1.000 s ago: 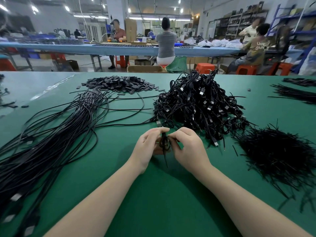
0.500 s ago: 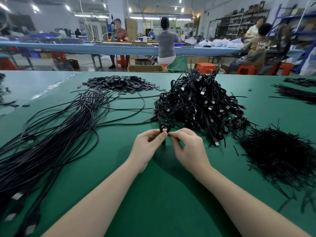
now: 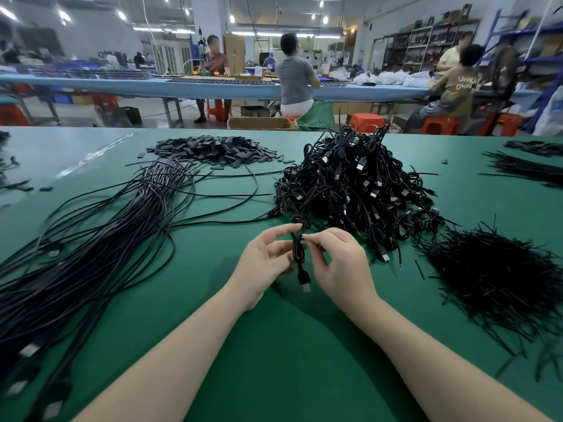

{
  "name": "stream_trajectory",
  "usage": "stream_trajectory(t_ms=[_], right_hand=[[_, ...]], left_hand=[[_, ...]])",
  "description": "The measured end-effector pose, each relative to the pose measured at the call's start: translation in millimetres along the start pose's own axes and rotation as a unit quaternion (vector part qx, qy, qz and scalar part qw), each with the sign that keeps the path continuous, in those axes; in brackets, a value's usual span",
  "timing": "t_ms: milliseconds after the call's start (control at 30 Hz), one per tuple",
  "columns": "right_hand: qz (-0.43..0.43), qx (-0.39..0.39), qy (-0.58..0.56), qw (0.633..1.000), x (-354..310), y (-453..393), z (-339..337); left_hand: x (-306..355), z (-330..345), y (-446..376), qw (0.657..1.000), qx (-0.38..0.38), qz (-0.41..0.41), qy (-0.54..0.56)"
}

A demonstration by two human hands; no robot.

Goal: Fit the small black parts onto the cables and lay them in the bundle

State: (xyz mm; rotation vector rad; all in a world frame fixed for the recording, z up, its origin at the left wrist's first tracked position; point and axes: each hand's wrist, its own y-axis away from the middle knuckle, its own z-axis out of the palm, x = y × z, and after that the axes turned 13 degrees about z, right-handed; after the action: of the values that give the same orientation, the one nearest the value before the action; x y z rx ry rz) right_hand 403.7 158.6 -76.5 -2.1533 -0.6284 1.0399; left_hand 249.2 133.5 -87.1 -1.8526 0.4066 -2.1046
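— Both hands busy?
— Yes: left hand and right hand are pinching one coiled thin black cable above the green surface.
— Next?
— Probably uncoiling it, then fetching a small flat black part.

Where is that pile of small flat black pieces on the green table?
In the head view the pile of small flat black pieces lies at the far edge of the green table, left of the tangled heap of cables and beyond the long cable bundle.
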Motion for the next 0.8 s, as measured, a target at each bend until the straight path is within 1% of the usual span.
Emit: stream_trajectory(t_ms=[33,100,133,167,200,300,433,533,600,667,733,800], right_hand=[[-0.001,0.001,0.000,1.000,-1,0,0],[-0.001,0.002,-0.001,1.000,-3,0,1],[-0.003,0.004,-0.002,1.000,-3,0,0],[-0.006,0.007,-0.001,1.000,-3,0,0],[-0.009,0.009,0.002,1.000,-3,0,0],[-0.019,0.006,0.025,0.999,-4,0,0],[-0.075,0.007,0.069,0.995,-5,0,1],[-0.101,0.011,0.089,0.991,-7,1,3],[-0.087,0.018,0.080,0.993,-6,1,4],[-0.055,0.017,0.066,0.996,-3,1,4],[-0.027,0.011,0.051,0.998,1,0,2],[-0.023,0.010,0.044,0.999,1,0,1]], left_hand=[[-1,0,0,0.999,-0.001,0.016,-0.030],[-3,0,0,0.992,0.022,0.039,-0.121],[-3,2,0,0.988,0.034,0.042,-0.146],[-2,3,0,0.988,0.044,0.040,-0.140],[-1,4,0,0.992,0.046,0.029,-0.111],[0,5,0,0.998,0.035,-0.010,-0.054],[4,2,-3,0.997,0.060,-0.044,-0.005],[7,1,-2,0.996,0.050,-0.057,0.040],[8,1,-3,0.995,0.043,-0.067,0.062],[7,1,-3,0.996,0.025,-0.071,0.054],[4,1,-2,0.998,0.015,-0.053,0.031],[1,2,-2,0.999,0.024,-0.021,-0.001]])
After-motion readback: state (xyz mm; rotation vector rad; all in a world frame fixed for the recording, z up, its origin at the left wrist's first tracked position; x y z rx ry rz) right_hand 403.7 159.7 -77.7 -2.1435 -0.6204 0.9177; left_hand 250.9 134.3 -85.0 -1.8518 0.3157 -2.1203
